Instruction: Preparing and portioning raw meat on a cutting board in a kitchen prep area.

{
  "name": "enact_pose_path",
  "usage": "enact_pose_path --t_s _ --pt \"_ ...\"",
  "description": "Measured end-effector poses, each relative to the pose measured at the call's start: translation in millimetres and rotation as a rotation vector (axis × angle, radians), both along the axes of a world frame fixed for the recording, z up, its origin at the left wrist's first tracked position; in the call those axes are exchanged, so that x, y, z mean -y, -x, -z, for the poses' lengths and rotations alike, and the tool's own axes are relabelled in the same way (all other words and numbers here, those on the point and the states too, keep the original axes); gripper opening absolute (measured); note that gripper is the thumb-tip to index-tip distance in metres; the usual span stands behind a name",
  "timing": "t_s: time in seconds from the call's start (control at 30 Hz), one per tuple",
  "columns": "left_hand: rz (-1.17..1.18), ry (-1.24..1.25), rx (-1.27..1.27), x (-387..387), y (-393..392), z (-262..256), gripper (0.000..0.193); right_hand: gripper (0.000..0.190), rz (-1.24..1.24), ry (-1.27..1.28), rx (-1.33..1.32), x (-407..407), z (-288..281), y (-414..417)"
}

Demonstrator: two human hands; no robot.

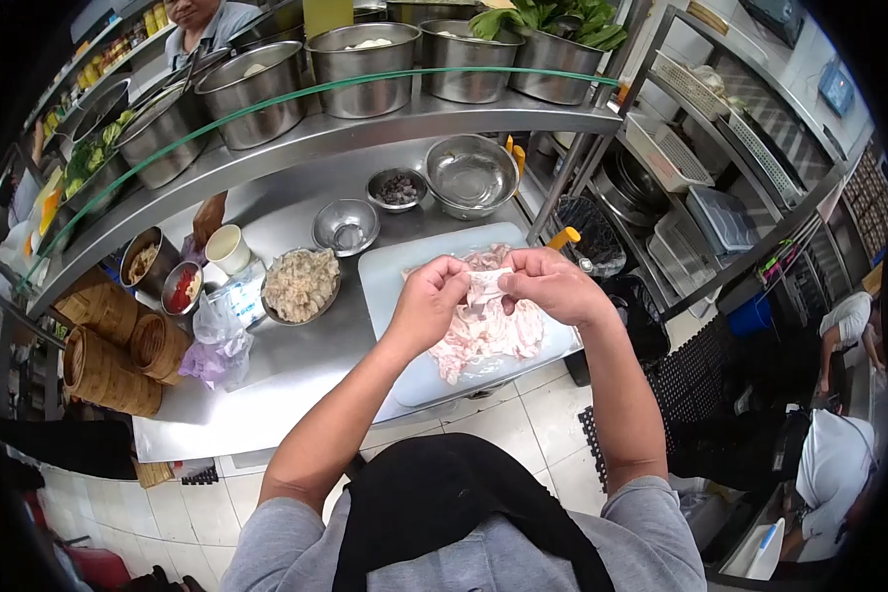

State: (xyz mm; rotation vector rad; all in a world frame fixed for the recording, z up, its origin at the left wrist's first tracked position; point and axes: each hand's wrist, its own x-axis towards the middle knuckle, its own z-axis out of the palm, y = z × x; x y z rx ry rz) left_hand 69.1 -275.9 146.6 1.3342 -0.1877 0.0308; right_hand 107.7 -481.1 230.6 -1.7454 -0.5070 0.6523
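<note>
A thin, pale strip of raw meat (pixel 488 280) is stretched between my two hands, above a white cutting board (pixel 388 296). My left hand (pixel 433 300) pinches its left end between thumb and fingers. The other end is gripped by my right hand (pixel 556 285). Below them a pile of pinkish-white raw meat slices (pixel 492 333) lies on clear plastic film on the board; my hands hide part of it. Left of the board is a metal bowl heaped with a pale, lumpy raw mixture (pixel 301 285).
Behind the board stand an empty small bowl (pixel 345 227), a bowl of dark pieces (pixel 397 189) and a large metal bowl (pixel 472 176). Bamboo steamers (pixel 111 370) and a plastic bag (pixel 218 340) are at left. A glass-edged shelf (pixel 340 133) holds metal pots. Another person's hand (pixel 209 218) reaches in underneath.
</note>
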Motion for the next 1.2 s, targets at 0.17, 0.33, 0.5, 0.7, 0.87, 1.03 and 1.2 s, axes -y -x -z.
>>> enact_pose_path --t_s 0.17,0.33,0.5,0.7,0.87,1.03,1.2 --pt "-0.007 0.125 -0.14 -19 12 8 0.013 0.019 -0.027 0.057 0.032 -11 21 -12" --pt "0.01 0.208 -0.142 -45 32 17 0.017 0.018 -0.056 -0.032 -0.007 -38 26 -7" --pt "0.266 0.409 -0.3 -79 62 9 0.03 0.015 -0.046 -0.147 -0.079 -72 36 7" --pt "0.267 -0.142 -0.189 -100 88 11 0.02 0.013 -0.042 -0.136 -0.073 -107 36 32" --pt "0.24 0.004 -0.225 -130 110 36 0.025 0.01 0.026 -0.086 -0.041 -120 48 53" --pt "0.085 -0.023 -0.248 -143 123 38 0.023 0.014 0.124 -0.374 -0.251 -138 85 69" --pt "-0.103 -0.047 -0.236 -148 140 50 0.018 0.035 0.028 -0.406 -0.625 -160 116 104"
